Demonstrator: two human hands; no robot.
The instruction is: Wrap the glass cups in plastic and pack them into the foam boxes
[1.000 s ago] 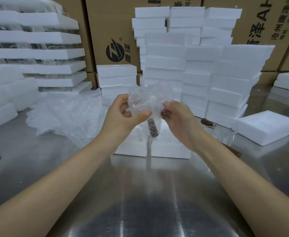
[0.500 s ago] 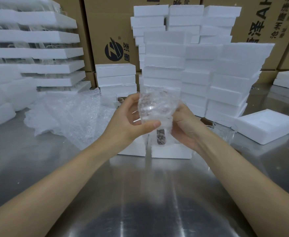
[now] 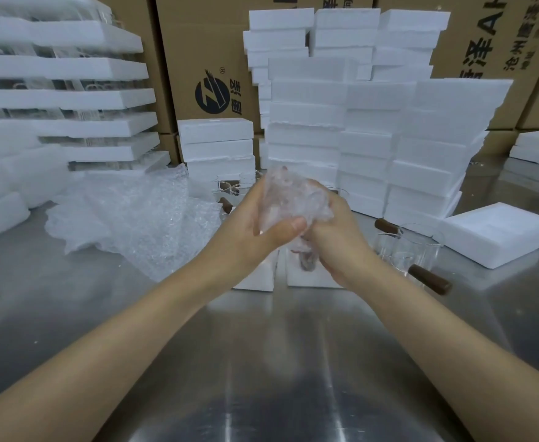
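bare steel table [image 3: 262, 362] open in front, foam boxes [image 3: 373, 148] walling the back, glass cups [image 3: 418, 250] crowding the right

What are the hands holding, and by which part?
Both hands hold one bubble-wrapped glass cup: the left hand grips its left side, thumb across the front; the right hand grips its lower right side.

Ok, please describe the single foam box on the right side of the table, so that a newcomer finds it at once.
Start from the steel table and the tall foam stacks at its back. Just right of them, beside the bare glass cups with brown handles, lies the single foam box. Unlike its neighbours, it is not stacked: it lies alone, turned at an angle.
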